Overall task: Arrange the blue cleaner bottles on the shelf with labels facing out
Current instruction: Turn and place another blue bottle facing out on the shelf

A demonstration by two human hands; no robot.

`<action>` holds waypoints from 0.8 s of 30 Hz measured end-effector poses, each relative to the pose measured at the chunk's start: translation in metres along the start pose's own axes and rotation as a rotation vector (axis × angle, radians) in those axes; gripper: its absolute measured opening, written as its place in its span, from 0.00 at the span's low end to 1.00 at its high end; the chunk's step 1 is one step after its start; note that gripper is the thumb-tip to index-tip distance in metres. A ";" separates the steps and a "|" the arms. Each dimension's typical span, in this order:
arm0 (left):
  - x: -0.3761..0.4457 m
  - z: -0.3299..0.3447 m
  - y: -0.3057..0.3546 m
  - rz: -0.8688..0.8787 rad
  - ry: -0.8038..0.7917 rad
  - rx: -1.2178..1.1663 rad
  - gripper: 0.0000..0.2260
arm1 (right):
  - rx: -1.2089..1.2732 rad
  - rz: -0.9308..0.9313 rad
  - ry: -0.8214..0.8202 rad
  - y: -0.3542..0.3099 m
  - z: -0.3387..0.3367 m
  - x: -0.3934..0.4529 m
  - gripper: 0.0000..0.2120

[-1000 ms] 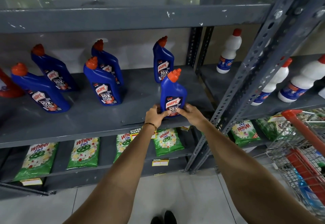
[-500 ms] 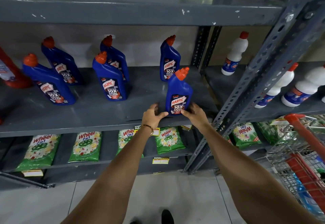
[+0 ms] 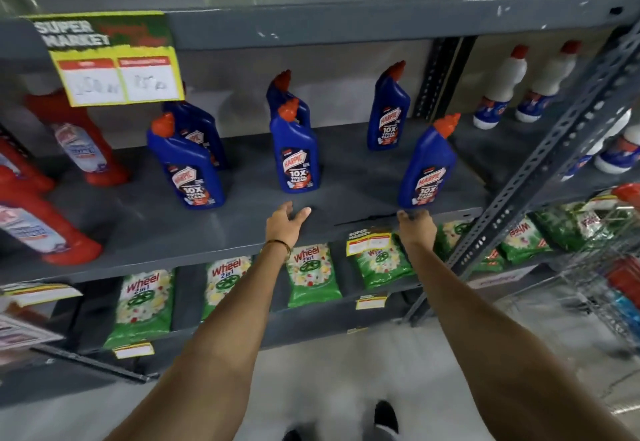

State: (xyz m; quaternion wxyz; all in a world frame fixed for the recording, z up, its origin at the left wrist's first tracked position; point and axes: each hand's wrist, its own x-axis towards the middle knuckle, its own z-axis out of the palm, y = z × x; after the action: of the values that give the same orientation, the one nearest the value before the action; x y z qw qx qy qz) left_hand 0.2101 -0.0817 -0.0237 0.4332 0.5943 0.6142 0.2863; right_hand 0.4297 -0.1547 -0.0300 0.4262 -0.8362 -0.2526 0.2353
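Observation:
Several blue cleaner bottles with orange caps stand on the grey middle shelf (image 3: 242,233), labels facing me. The front right bottle (image 3: 429,163) stands near the shelf's front edge. Behind it is a back right bottle (image 3: 389,108). A middle bottle (image 3: 294,150) has another one right behind it, and a left bottle (image 3: 187,167) also hides one behind. My left hand (image 3: 285,221) hovers over the shelf edge with fingers apart, holding nothing. My right hand (image 3: 417,224) sits just below the front right bottle, fingers loosely curled, apart from it.
Red cleaner bottles (image 3: 79,139) stand at the left of the same shelf. White bottles (image 3: 498,91) fill the bay to the right, past a slanted upright (image 3: 554,150). Green detergent packs (image 3: 311,274) lie on the lower shelf. A wire trolley (image 3: 620,285) stands at the right.
Both hands have let go of the front right bottle and drawn back to the shelf edge. The view has swung left, bringing red bottles and a price sign into sight.

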 end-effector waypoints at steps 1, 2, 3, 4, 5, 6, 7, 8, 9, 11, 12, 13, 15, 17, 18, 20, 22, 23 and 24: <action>0.002 -0.007 -0.004 -0.005 0.001 -0.004 0.26 | -0.008 -0.001 -0.009 -0.003 0.009 -0.007 0.18; 0.003 -0.015 -0.008 -0.010 -0.001 -0.006 0.26 | -0.018 -0.013 -0.022 -0.007 0.019 -0.016 0.19; 0.006 -0.021 -0.011 -0.010 -0.003 -0.009 0.26 | -0.025 -0.029 -0.042 -0.013 0.028 -0.023 0.19; 0.008 -0.026 -0.013 -0.011 -0.003 -0.012 0.26 | -0.034 -0.047 -0.065 -0.020 0.035 -0.030 0.20; 0.011 -0.030 -0.015 -0.012 0.000 -0.016 0.26 | -0.044 -0.068 -0.092 -0.029 0.043 -0.035 0.22; 0.014 -0.034 -0.015 -0.015 0.004 -0.015 0.26 | -0.057 -0.092 -0.121 -0.036 0.050 -0.039 0.23; 0.017 -0.037 -0.017 -0.019 0.009 -0.017 0.26 | -0.066 -0.109 -0.155 -0.042 0.058 -0.040 0.24; 0.021 -0.040 -0.018 -0.026 0.013 -0.026 0.27 | -0.069 -0.123 -0.187 -0.049 0.067 -0.040 0.24; 0.024 -0.042 -0.019 -0.031 0.015 -0.042 0.27 | -0.066 -0.129 -0.212 -0.054 0.074 -0.039 0.25; 0.031 -0.045 -0.020 -0.041 0.023 -0.066 0.27 | -0.056 -0.138 -0.245 -0.061 0.086 -0.033 0.24; 0.035 -0.047 -0.019 -0.045 0.029 -0.070 0.27 | -0.052 -0.137 -0.256 -0.064 0.092 -0.030 0.24; 0.041 -0.048 -0.019 -0.049 0.035 -0.071 0.27 | -0.052 -0.135 -0.271 -0.068 0.097 -0.025 0.23; 0.050 -0.048 -0.017 -0.054 0.040 -0.075 0.27 | -0.049 -0.142 -0.322 -0.073 0.104 -0.017 0.20; 0.060 -0.048 -0.014 -0.060 0.041 -0.106 0.27 | -0.032 -0.149 -0.374 -0.079 0.109 -0.009 0.25; 0.065 -0.047 -0.011 -0.059 0.038 -0.117 0.28 | -0.023 -0.157 -0.397 -0.083 0.112 -0.004 0.26; 0.072 -0.044 -0.007 -0.054 0.025 -0.127 0.27 | -0.010 -0.177 -0.439 -0.088 0.116 0.001 0.26; 0.079 -0.039 -0.001 -0.050 0.014 -0.131 0.26 | -0.007 -0.214 -0.481 -0.090 0.121 0.010 0.23; 0.083 -0.036 0.001 -0.050 0.015 -0.130 0.25 | -0.002 -0.240 -0.504 -0.092 0.124 0.015 0.21; 0.085 -0.034 0.003 -0.048 0.011 -0.122 0.25 | 0.002 -0.266 -0.520 -0.092 0.126 0.017 0.19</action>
State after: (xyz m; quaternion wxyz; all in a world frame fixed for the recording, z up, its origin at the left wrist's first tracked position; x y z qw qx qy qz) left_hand 0.1886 0.0078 -0.0222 0.4723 0.5501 0.6120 0.3159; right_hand 0.3459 -0.0224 -0.0228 0.3750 -0.7069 -0.4605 0.3841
